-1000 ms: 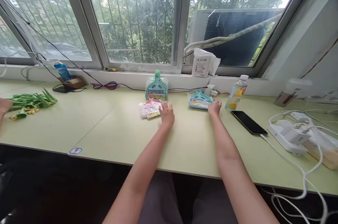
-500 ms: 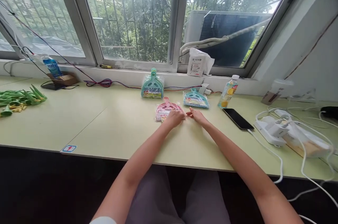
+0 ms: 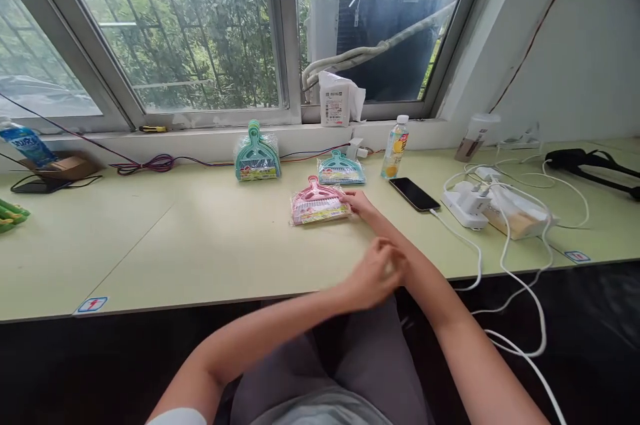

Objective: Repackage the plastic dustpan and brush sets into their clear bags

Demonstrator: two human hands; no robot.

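A plastic-wrapped pink dustpan and brush set lies on the table, its handle pointing toward the window. My right hand pinches its right edge; part of the fingers is hidden by the wrap. Nearer to me, my left hand is curled closed beside my right forearm, slightly blurred, with nothing visible in it. Beyond the pink set are a wrapped stack of green dustpan and brush sets, leaning at the wall, and a wrapped teal set.
To the right stand a drink bottle, a black phone on a white cable and a power strip. A tissue pack and a yellow cutter rest on the sill. A blue bottle leans at far left.
My left hand has let go of the pink set and drawn back to my right forearm. My right hand now touches the set's right edge. The view has turned right.
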